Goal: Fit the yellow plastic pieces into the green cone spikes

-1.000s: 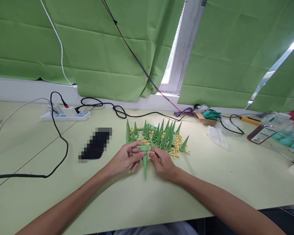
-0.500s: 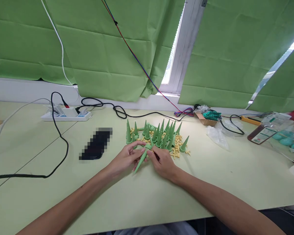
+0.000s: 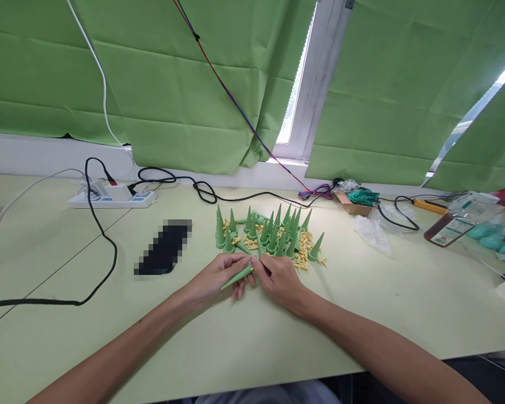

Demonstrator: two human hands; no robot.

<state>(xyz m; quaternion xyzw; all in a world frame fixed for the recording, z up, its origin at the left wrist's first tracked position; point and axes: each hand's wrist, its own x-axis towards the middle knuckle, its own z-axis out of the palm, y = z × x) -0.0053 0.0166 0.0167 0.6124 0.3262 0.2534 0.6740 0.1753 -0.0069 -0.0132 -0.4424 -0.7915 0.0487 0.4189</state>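
Observation:
My left hand (image 3: 221, 275) is closed round a green plastic spike (image 3: 236, 277), a hollow-looking cone whose narrow tip points down and left. Facing it, my right hand (image 3: 280, 280) is pinched at the wide end of the spike, thumb and forefinger together. A small yellow piece (image 3: 251, 269) shows by the right thumb tip, mostly covered by the fingers. Just beyond my hands, several more green spikes (image 3: 271, 240) stand upright on their wide ends. Small yellow T-shaped plastic pieces (image 3: 305, 247) are strewn among them.
A blurred-out black phone (image 3: 164, 247) lies left on the table (image 3: 185, 353). Behind it are a white power strip (image 3: 113, 199) and a looping black cable (image 3: 116, 252). To the right are a small cardboard box (image 3: 353, 205), a clear plastic bag (image 3: 372, 233) and a bottle (image 3: 450, 224).
The held spike has swung to a flatter angle, its tip moving left and up. My left fingers have closed further over its wide end; the right hand has barely moved.

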